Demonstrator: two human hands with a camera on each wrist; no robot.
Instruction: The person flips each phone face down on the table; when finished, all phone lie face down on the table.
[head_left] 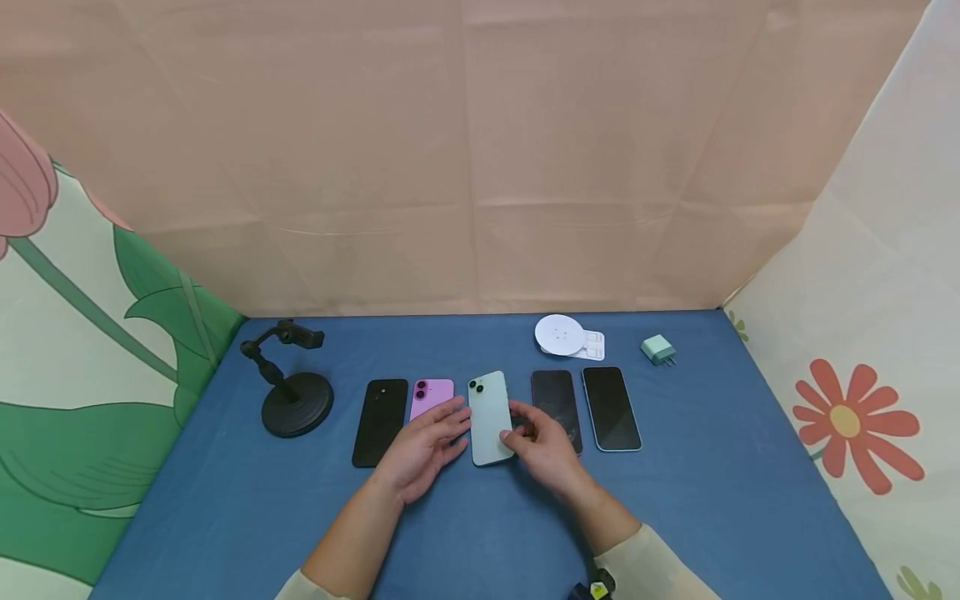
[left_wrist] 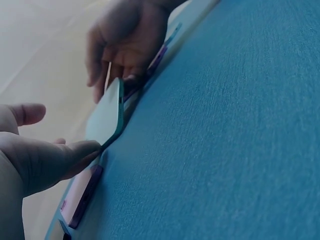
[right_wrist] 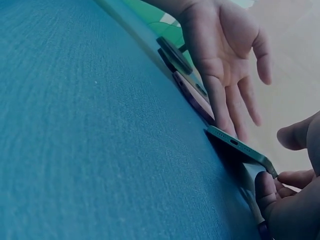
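A pale green phone [head_left: 487,421] lies back-up between the hands, its camera lenses at the top left. My right hand [head_left: 549,454] pinches its right edge between thumb and fingers. That edge is raised off the cloth in the right wrist view, so the phone [right_wrist: 237,142] tilts down toward the left. Along the low left edge, the straight fingertips of my left hand [head_left: 423,454] touch the phone. Next to that hand lie a pink-purple phone [head_left: 431,393], partly hidden by it, and a black phone [head_left: 379,423]. Right of my right hand is a dark phone [head_left: 555,402].
A black phone with a light frame [head_left: 612,410] lies farther right. Behind are a white round charger stand [head_left: 560,335] and a pale green plug adapter [head_left: 657,348]. At left stands a black jointed holder [head_left: 297,406]. Fabric walls border the blue tablecloth [head_left: 465,542].
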